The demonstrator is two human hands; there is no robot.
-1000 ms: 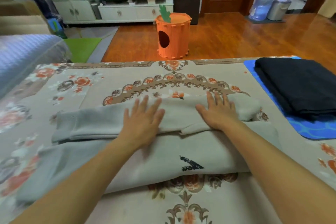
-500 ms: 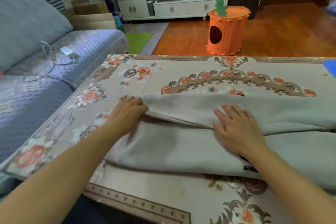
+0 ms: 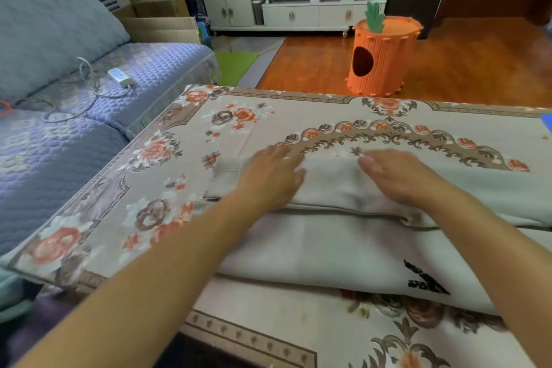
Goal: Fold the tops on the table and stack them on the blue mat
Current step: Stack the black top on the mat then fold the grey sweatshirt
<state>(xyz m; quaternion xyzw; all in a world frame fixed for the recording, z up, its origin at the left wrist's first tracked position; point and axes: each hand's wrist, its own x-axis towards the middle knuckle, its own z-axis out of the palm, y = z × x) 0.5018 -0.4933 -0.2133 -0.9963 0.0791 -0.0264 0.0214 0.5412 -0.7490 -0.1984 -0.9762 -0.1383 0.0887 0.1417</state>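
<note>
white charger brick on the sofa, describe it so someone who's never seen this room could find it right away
Start at the blue quilted sofa left of the floral-covered table. On its far seat cushion lies a small white rectangular charger brick with a pale cord looping off it. It is the only hard white block on the sofa.

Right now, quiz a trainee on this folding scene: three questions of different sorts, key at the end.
1. True or false: the left hand and the right hand both lie on the grey top.
2. Multiple choice: the ribbed cuff of the folded sleeve lies (A) just left of the left hand, (B) beside the black logo, (C) on the sofa.
3. Fill in: the orange carrot-shaped house stands on the ____ beyond the table.

Key: 1 true; 2 A; 3 floor.
</note>
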